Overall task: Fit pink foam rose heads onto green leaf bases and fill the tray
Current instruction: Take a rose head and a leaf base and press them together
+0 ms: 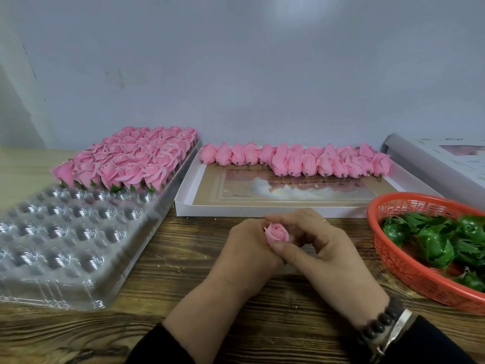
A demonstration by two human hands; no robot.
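Note:
A pink foam rose head sits between both hands at the table's middle. My left hand wraps round it from the left, and my right hand curls its fingers over it from the right. Whether a leaf base is under the rose is hidden by the fingers. The clear plastic tray lies at the left; its far rows hold finished roses with green bases, and its near cups stand bare. Loose rose heads line the back of a white box lid. Green leaf bases fill an orange basket.
A wooden table carries everything. A grey wall stands right behind the boxes. Another white box leans at the far right. The orange basket sits close to my right wrist, which wears a bead bracelet and a watch.

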